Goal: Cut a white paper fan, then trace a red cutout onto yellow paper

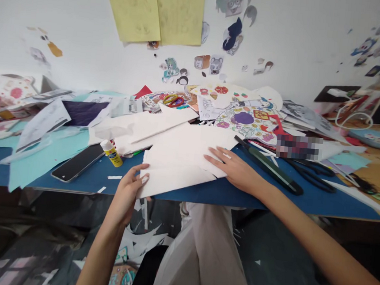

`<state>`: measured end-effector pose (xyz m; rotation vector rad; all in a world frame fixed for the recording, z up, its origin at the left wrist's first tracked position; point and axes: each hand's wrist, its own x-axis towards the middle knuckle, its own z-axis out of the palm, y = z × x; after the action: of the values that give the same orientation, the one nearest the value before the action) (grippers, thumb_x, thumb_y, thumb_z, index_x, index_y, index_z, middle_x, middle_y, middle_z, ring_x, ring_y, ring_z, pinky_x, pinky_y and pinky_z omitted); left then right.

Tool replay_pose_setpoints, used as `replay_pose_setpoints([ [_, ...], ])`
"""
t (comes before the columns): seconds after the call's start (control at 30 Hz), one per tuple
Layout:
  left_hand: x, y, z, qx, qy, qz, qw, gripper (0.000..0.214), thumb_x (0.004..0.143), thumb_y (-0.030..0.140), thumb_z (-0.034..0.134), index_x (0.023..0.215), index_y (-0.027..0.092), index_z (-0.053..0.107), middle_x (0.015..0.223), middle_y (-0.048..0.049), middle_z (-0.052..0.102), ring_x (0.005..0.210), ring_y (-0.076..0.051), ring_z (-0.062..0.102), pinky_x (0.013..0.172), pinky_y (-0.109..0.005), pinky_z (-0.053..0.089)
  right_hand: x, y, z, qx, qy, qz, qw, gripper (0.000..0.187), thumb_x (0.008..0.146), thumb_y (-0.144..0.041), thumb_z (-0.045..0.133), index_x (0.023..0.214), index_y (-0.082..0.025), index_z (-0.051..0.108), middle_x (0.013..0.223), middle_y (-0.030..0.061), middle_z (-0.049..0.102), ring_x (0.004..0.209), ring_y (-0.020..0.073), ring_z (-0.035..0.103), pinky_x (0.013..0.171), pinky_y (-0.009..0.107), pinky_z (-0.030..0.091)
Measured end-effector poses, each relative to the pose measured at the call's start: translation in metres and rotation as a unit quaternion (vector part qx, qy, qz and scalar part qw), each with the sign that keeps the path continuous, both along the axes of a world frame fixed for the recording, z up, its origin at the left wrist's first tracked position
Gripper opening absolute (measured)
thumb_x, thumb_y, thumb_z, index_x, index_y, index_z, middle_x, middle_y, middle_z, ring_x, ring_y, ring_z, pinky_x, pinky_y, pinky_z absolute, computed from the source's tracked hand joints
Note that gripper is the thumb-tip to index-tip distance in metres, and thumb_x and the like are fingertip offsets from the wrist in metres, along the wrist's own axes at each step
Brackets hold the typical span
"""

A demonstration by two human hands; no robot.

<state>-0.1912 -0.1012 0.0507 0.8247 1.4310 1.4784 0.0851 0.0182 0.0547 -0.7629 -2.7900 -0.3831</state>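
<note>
A sheet of white paper (183,148) lies on the blue desk top, its near edge at the front of the desk. A crease or seam runs across its lower part, with a small gap at the right. My left hand (133,183) pinches the paper's near left corner, thumb on top and some fingers underneath. My right hand (229,166) lies flat on the paper's right side, fingers stretched out and pointing left. A yellow glue stick (112,153) with a white cap stands to the left of the paper.
A black phone (78,163) lies left of the glue stick. On the right are a green-and-black utility knife (270,167) and black-handled scissors (310,173). Coloured drawings (245,120) and paper cover the back, with yellow-handled scissors (171,99). Paper scraps (147,245) litter the floor.
</note>
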Motion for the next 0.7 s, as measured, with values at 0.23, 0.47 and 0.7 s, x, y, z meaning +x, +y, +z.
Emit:
replay_pose_setpoints([
  [0.23, 0.009, -0.021, -0.018, 0.026, -0.041, 0.008, 0.999, 0.060, 0.063, 0.043, 0.075, 0.111, 0.017, 0.050, 0.056, 0.0067, 0.051, 0.039, -0.008, 0.049, 0.038, -0.014, 0.035, 0.008, 0.013, -0.019, 0.004, 0.165, 0.053, 0.985, 0.068, 0.072, 0.006, 0.029, 0.132, -0.018, 0.048, 0.136, 0.0045, 0.049, 0.133, 0.0172, 0.035, 0.106, 0.044, 0.038],
  [0.47, 0.014, -0.023, -0.022, 0.147, -0.031, 0.073, 0.986, 0.054, 0.066, 0.033, 0.075, 0.113, 0.025, 0.050, 0.067, 0.0048, 0.055, 0.046, -0.005, 0.049, 0.037, -0.011, 0.035, 0.005, 0.003, -0.011, 0.060, 0.246, 0.088, 0.963, 0.052, 0.082, 0.002, 0.033, 0.127, -0.015, 0.054, 0.132, 0.0098, 0.053, 0.132, 0.0204, 0.036, 0.105, 0.047, 0.037],
  [0.7, 0.019, -0.016, -0.021, 0.148, -0.075, 0.105, 0.981, 0.060, 0.062, 0.031, 0.078, 0.115, 0.021, 0.051, 0.057, 0.0071, 0.053, 0.040, -0.005, 0.046, 0.039, -0.014, 0.041, 0.004, 0.005, -0.015, 0.041, 0.217, 0.039, 0.975, 0.044, 0.090, -0.008, 0.031, 0.130, -0.010, 0.050, 0.133, 0.0112, 0.052, 0.129, 0.0171, 0.041, 0.105, 0.036, 0.040],
])
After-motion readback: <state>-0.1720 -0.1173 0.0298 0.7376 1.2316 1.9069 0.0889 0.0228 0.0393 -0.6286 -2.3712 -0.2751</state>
